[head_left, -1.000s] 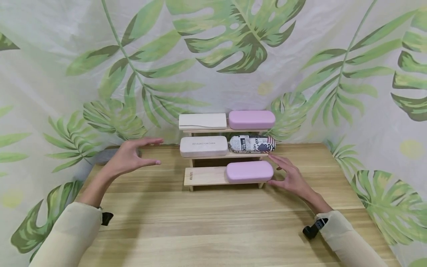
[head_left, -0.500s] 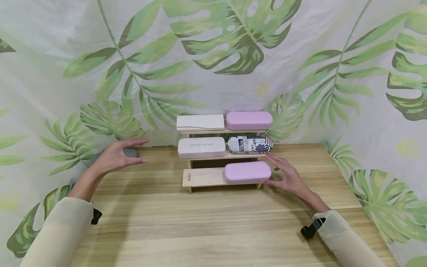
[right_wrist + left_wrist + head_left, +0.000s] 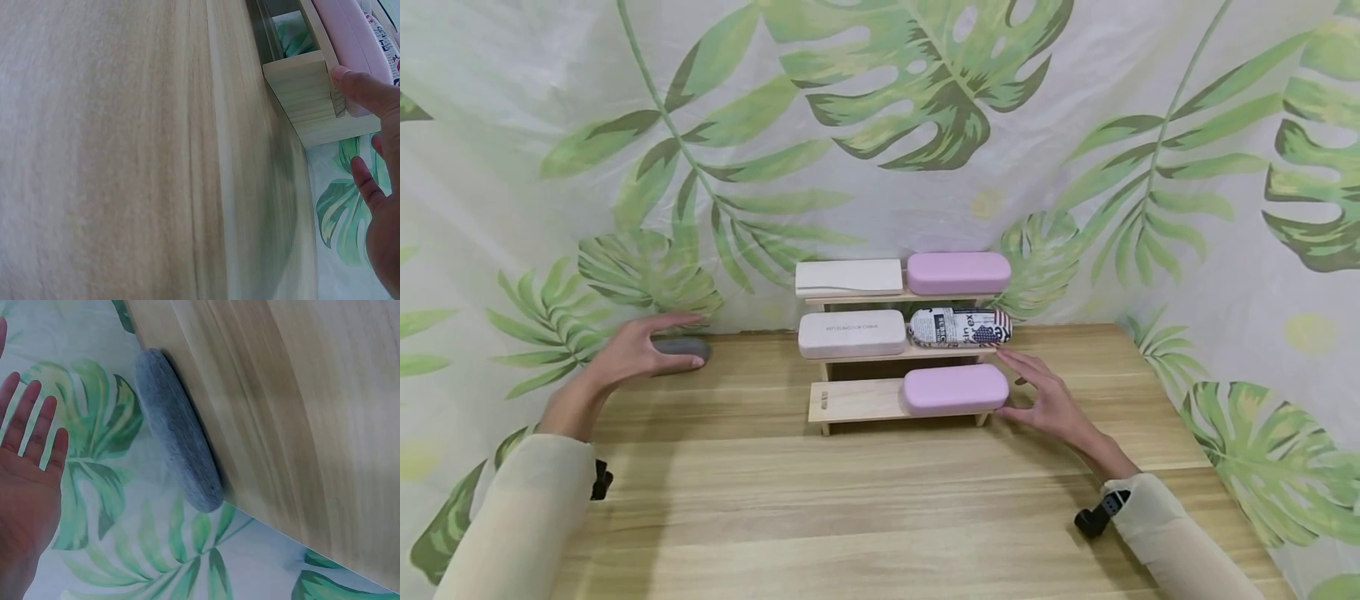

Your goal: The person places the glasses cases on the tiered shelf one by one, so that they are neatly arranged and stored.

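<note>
My left hand (image 3: pixel 628 354), fingers extended and thumb apart, is over a long grey glasses case (image 3: pixel 679 347) at the table's back left. Its thumb overlaps the case's front in the head view; in the left wrist view a gap shows between the fingers and the grey case (image 3: pixel 178 431). My right hand (image 3: pixel 1051 404) rests at the right end of a three-tier wooden stand (image 3: pixel 859 400). Its thumb (image 3: pixel 359 87) touches the lowest tier's edge beside a pink glasses case (image 3: pixel 955 389), and the forefinger reaches the middle tier's end.
On the middle tier lie a white lettered case (image 3: pixel 852 333) and a newsprint-patterned case (image 3: pixel 961 327). Above them sit a white flap case (image 3: pixel 848 277) and another pink case (image 3: pixel 958 273). A leaf-print cloth (image 3: pixel 880 200) hangs behind the wooden table (image 3: pixel 850 517).
My left hand has moved left and slightly down, from beside the stand to the grey glasses case. The right hand has stayed at the stand's right end. The head view has shifted slightly.
</note>
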Action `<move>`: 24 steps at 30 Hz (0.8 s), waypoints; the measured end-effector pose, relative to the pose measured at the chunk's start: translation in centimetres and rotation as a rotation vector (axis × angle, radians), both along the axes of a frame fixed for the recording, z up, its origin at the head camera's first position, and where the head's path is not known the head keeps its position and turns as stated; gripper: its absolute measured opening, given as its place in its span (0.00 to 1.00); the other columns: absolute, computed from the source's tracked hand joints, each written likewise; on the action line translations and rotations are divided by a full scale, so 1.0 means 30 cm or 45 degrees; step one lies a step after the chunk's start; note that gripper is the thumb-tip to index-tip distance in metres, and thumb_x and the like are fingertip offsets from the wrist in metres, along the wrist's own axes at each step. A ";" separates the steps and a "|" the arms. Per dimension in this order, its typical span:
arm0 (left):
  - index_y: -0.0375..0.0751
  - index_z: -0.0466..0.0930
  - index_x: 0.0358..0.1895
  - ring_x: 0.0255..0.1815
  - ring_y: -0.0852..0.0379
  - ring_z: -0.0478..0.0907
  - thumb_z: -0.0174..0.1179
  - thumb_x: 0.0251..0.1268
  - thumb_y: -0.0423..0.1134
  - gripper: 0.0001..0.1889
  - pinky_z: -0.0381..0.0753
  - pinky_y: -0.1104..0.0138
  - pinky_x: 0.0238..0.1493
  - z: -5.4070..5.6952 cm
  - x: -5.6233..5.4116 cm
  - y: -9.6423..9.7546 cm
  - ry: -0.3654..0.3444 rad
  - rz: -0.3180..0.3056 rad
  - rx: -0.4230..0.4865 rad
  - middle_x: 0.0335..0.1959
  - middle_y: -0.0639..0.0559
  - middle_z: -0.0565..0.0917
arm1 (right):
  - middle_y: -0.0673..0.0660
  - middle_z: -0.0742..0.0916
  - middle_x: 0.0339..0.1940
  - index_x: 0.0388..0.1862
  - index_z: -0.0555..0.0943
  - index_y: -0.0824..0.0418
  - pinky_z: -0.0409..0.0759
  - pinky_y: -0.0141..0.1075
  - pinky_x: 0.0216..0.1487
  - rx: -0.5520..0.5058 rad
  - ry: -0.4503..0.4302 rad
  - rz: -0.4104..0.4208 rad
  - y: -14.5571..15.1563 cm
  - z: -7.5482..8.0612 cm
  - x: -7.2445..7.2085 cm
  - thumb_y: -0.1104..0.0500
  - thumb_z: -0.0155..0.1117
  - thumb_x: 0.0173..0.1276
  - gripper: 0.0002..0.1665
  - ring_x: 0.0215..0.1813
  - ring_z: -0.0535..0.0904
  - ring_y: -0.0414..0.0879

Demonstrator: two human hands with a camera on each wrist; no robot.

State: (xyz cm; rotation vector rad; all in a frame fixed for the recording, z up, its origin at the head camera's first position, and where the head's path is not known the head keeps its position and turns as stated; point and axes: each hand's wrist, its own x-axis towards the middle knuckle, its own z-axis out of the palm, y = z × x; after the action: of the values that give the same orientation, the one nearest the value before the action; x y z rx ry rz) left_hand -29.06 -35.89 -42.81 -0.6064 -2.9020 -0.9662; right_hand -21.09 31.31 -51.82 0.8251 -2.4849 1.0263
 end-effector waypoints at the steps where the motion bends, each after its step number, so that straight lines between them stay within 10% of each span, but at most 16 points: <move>1: 0.50 0.79 0.73 0.75 0.29 0.69 0.81 0.56 0.51 0.39 0.69 0.33 0.66 -0.003 -0.003 -0.006 -0.003 0.002 -0.008 0.74 0.37 0.76 | 0.61 0.76 0.79 0.79 0.72 0.60 0.83 0.44 0.63 0.001 -0.004 -0.004 0.000 0.002 0.001 0.66 0.91 0.42 0.62 0.74 0.73 0.55; 13: 0.38 0.79 0.71 0.69 0.24 0.72 0.85 0.49 0.49 0.44 0.71 0.31 0.62 -0.094 -0.047 -0.081 0.071 -0.035 -0.096 0.69 0.30 0.79 | 0.63 0.76 0.78 0.78 0.73 0.64 0.86 0.43 0.57 -0.020 0.019 0.025 -0.002 0.006 0.002 0.68 0.91 0.41 0.61 0.73 0.74 0.57; 24: 0.34 0.74 0.74 0.73 0.21 0.65 0.83 0.52 0.51 0.47 0.65 0.28 0.65 -0.166 -0.060 -0.123 -0.050 0.043 -0.113 0.73 0.24 0.72 | 0.65 0.77 0.77 0.77 0.73 0.66 0.86 0.46 0.55 -0.039 0.027 0.032 -0.003 -0.001 -0.007 0.68 0.92 0.39 0.61 0.73 0.74 0.56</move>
State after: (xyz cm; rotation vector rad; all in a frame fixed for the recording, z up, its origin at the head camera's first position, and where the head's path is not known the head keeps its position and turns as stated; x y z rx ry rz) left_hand -30.86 -39.57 -47.80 -0.5471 -2.9929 -0.8589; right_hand -21.29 31.21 -51.85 0.8559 -2.4409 1.0561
